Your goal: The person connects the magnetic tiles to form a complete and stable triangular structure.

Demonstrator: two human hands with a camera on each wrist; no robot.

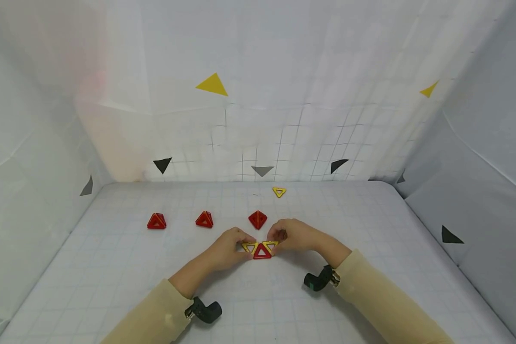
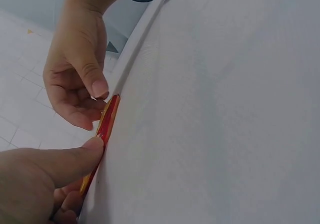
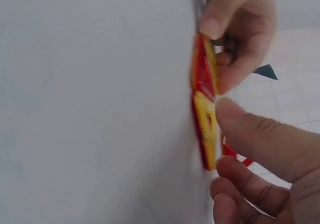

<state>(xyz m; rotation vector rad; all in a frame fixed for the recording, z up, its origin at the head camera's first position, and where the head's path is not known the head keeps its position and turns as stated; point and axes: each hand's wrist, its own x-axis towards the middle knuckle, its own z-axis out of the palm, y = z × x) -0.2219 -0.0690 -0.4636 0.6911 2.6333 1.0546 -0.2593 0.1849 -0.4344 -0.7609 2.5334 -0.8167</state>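
Note:
A row of triangular magnetic tiles lies low in the middle of the table in the head view. A red tile [image 1: 262, 252] sits between a left yellow tile [image 1: 250, 247] and a right yellow tile [image 1: 270, 245], edges touching. My left hand [image 1: 229, 248] pinches the row's left end, its thumb on the near side and fingers beyond. At the opposite end, my right hand [image 1: 295, 236] holds the right yellow tile between thumb and curled fingers. In the right wrist view, red and yellow edges of the row [image 3: 204, 103] show between both hands; fingertips hide parts of it.
Behind the hands stand three red pyramids: one left [image 1: 156, 221], one centre-left [image 1: 204, 219] and one near the middle [image 1: 258, 219]. Farther back lies a loose yellow triangle [image 1: 279, 192]. White sheeting [image 1: 262, 119] with coloured triangles rises around the gridded table [image 1: 124, 267].

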